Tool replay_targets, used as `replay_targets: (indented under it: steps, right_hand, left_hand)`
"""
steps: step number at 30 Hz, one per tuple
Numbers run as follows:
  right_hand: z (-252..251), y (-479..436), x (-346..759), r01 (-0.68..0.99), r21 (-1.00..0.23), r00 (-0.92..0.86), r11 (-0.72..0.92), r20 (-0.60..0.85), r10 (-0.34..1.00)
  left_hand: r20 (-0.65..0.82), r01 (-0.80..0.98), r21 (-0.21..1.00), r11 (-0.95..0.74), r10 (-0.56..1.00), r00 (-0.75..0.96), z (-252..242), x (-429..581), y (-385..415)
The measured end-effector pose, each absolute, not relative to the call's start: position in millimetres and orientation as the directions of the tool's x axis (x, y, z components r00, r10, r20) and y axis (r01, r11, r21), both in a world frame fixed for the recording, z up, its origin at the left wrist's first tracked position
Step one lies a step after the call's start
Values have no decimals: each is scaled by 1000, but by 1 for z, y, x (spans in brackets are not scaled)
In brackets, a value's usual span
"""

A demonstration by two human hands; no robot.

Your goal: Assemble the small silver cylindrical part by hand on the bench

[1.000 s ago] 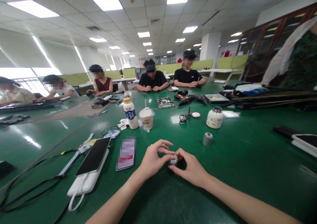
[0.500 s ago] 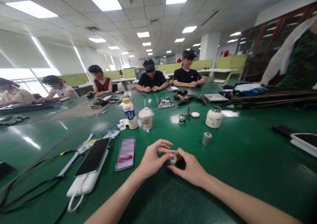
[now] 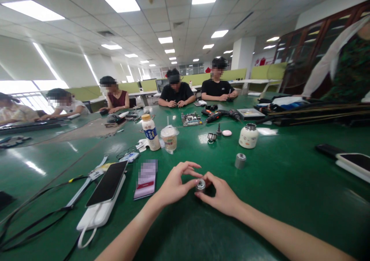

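A small silver metal cylinder (image 3: 200,186) stands on the green table between my hands, its round top with a dark central hole facing up. My right hand (image 3: 221,193) closes on it, thumb at the front and fingers curled round the far right side. From the left, my left hand (image 3: 176,184) has its thumb against the upper rim. Its middle fingertips reach just behind the cylinder, close to my right fingers, while the index finger arches above. Another silver cylinder (image 3: 240,161) stands apart, beyond my right hand.
Left of my hands lie a phone (image 3: 146,179) and a black-screened phone (image 3: 107,184) on a white power bank. Ahead are a milk bottle (image 3: 150,133), a lidded cup (image 3: 170,138), a circuit board (image 3: 192,119), power drills (image 3: 213,117) and a cream jar (image 3: 248,136). Several people sit opposite.
My left thumb has drawn back slightly, so more of the cylinder's top shows. My right hand keeps its hold. The whole view has shifted a little.
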State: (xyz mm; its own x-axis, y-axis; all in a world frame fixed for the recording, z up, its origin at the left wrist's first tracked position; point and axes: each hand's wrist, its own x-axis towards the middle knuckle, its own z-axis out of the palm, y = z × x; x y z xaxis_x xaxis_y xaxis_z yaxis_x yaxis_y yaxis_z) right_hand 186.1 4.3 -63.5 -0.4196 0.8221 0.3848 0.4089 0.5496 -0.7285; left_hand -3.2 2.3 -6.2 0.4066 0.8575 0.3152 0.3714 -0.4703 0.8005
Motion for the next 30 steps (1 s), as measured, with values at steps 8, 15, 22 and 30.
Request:
replay_targets:
  steps: [8,15,22,30]
  right_hand:
    - [-64,5,186,400,-731,-425,553,387,818]
    - [-62,5,186,391,-744,-416,542,382,825]
    - [-62,4,186,399,-744,-416,536,375,829]
    - [-62,5,186,417,-742,-415,524,358,837]
  left_hand:
    - [334,430,772,-468,874,353,-14,5,-1]
    - [451,407,768,-495,868,206,-11,-1,7]
    - [351,576,695,-430,902,249,-51,-24,30]
    - [301,483,790,-378,925,232,-50,-23,30]
